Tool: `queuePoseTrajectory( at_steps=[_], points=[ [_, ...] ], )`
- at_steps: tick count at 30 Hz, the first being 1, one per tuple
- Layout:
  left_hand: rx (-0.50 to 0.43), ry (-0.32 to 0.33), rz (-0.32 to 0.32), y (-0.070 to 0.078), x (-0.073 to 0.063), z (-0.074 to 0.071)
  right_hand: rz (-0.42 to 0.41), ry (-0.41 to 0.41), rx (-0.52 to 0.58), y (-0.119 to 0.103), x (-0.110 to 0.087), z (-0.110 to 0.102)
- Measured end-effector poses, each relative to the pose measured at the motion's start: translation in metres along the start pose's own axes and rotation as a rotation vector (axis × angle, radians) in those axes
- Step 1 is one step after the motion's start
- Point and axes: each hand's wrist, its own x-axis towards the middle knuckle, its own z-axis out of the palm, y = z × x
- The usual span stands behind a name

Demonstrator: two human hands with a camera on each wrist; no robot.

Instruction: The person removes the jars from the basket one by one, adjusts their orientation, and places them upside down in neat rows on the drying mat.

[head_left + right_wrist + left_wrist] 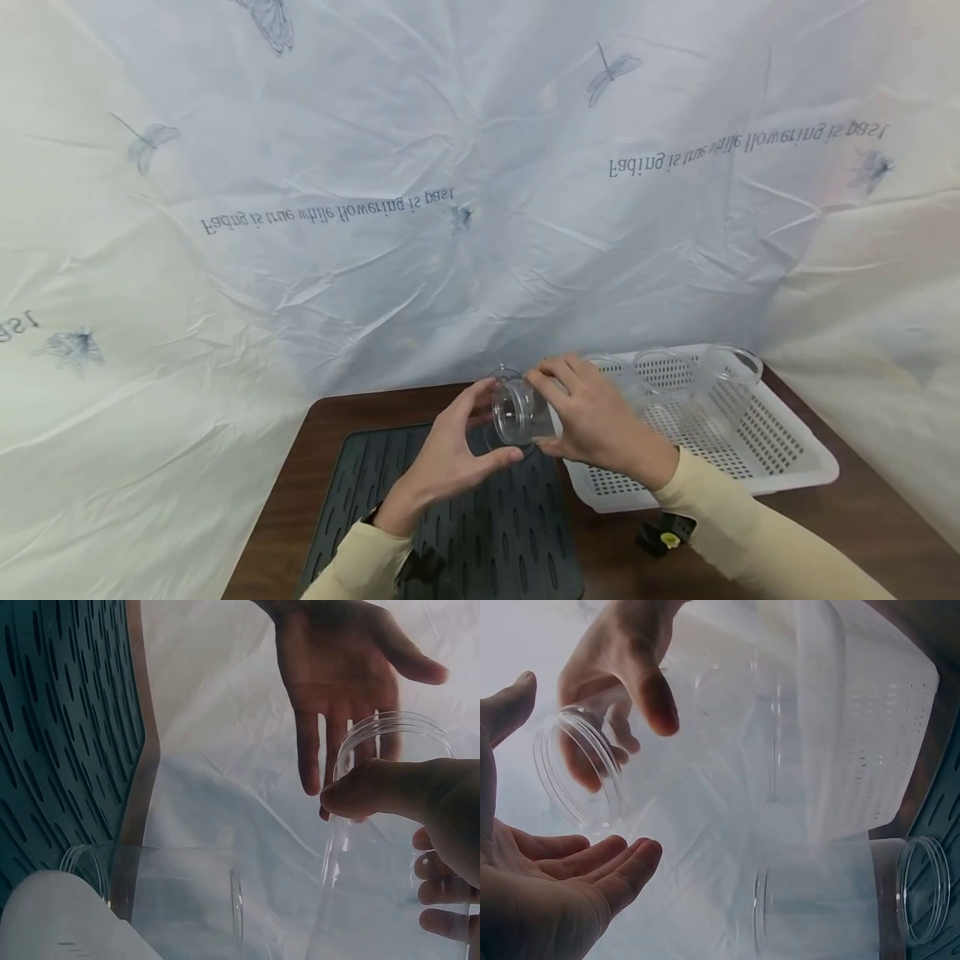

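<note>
Works over a brown worktop (pixel 273 517) in cream sleeves. Holds a clear jar (pixel 519 414) in the right hand (pixel 596 421), tipped sideways above a dark slotted mat (pixel 502 542), with its mouth facing the left hand (pixel 446 450). Closes the right grip round the jar's wall, with thumb and fingers on opposite sides, as seen best from the right wrist. Spreads the left grip wide around nothing, just beside the mouth; hard to judge for contact in the head view, but slightly apart from the rim in the left wrist view. Shows a second jar (pixel 817 907) clearly from both wrists, with its ringed end toward the mat; mostly hidden by hands and held jar in the head view. To the right, carries a white basket (pixel 813 471) with more clear jars (pixel 723 387), counted as three only from the head. Ends behind in a pale sheet (pixel 420 275), lettered upside down.
</note>
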Motion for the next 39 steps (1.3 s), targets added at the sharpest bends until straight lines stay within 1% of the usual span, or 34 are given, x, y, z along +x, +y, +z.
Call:
queuePoseTrajectory(
  at_steps=[5,9,13,18,22,26,29,32,35,37,39],
  points=[
    [-0.008,-0.014,0.005,0.002,0.000,0.001,-0.020,-0.015,-0.033,-0.004,-0.001,0.003],
    [-0.015,-0.012,0.003,0.003,0.001,0.003,-0.025,-0.026,-0.027,-0.006,0.000,0.005],
    [-0.001,0.002,-0.005,0.001,0.001,0.005,-0.029,-0.043,-0.009,-0.008,0.001,0.005],
    [0.027,0.018,0.015,0.001,0.003,0.007,-0.043,-0.031,-0.006,-0.010,0.002,0.007],
    [0.044,0.049,0.029,0.002,0.004,0.008,-0.051,-0.024,-0.007,-0.010,0.001,0.007],
    [0.033,0.064,0.028,0.002,0.003,0.010,-0.057,-0.012,-0.021,-0.010,-0.002,0.006],
    [0.001,0.065,0.017,0.000,0.002,0.011,-0.060,-0.013,-0.017,-0.009,-0.006,0.005],
    [-0.023,0.054,0.007,-0.001,0.001,0.011,-0.064,-0.021,-0.002,-0.005,-0.009,0.006],
    [-0.036,0.037,0.008,-0.002,0.002,0.009,-0.074,-0.019,0.016,0.004,-0.014,0.003],
    [-0.031,0.043,0.028,-0.001,0.005,0.006,-0.069,-0.009,0.044,0.014,-0.015,-0.001],
    [-0.023,0.064,0.052,-0.001,0.008,0.002,-0.052,0.009,0.113,0.027,-0.016,-0.005]
  ],
)
